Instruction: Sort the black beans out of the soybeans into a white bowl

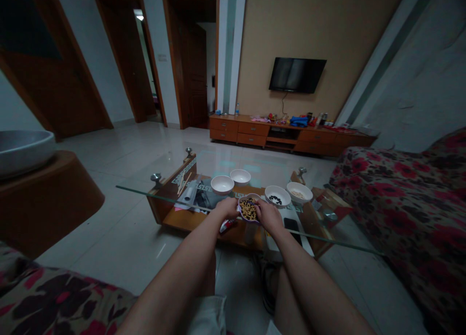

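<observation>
From where I stand, the left hand (227, 209) grips the side of a purple-edged bowl (249, 221), held just over the near edge of the glass tabletop (260, 175). The right hand (269, 215) has its fingers bent down into the mixed beans (247, 209) inside; I can't tell whether they pinch any. Beyond, two white bowls (222, 185) sit side by side, and to the right are a bowl of dark beans (279, 205) and a bowl of pale pieces (301, 200). A television (297, 75) hangs on the far wall.
</observation>
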Motion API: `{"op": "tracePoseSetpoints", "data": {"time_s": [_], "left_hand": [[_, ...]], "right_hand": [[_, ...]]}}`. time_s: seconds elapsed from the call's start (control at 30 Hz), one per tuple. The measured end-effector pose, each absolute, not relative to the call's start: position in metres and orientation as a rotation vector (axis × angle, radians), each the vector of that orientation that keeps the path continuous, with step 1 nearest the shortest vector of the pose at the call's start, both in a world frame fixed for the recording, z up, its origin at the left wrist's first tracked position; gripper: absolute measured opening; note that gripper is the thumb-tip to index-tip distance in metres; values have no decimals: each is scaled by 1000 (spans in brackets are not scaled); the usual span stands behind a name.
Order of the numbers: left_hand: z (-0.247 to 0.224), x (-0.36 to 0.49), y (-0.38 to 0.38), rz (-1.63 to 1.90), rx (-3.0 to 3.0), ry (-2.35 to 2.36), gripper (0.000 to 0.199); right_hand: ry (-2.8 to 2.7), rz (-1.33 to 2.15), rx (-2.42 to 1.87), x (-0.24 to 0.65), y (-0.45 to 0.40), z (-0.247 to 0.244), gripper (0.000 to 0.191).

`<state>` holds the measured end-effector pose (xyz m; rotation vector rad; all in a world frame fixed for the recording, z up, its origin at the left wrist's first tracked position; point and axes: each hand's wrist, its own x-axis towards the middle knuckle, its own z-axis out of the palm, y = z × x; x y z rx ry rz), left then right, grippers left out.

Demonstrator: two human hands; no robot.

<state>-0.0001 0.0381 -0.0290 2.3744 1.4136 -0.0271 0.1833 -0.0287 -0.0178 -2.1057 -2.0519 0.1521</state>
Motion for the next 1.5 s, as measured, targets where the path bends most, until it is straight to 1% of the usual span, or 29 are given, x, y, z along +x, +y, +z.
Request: {"op": "tracePoseSetpoints", "data": {"time_s": [0.37,0.67,1.17,1.5], "left_hand": [[-30,0,39,-28,2381,1406,37],[-37,0,42,-17,2392,1408,36],[-29,0,38,-23,2368,1419,37],[-32,0,40,-24,2384,1412,37]], "right_hand": [[-2047,131,-2102,185,-29,-20,35],[-2023,98,-2178,183,-30,-18,33],[-2026,114,-2176,183,-30,-17,34],[-2044,116,-2165,183,-30,-18,34]]}}
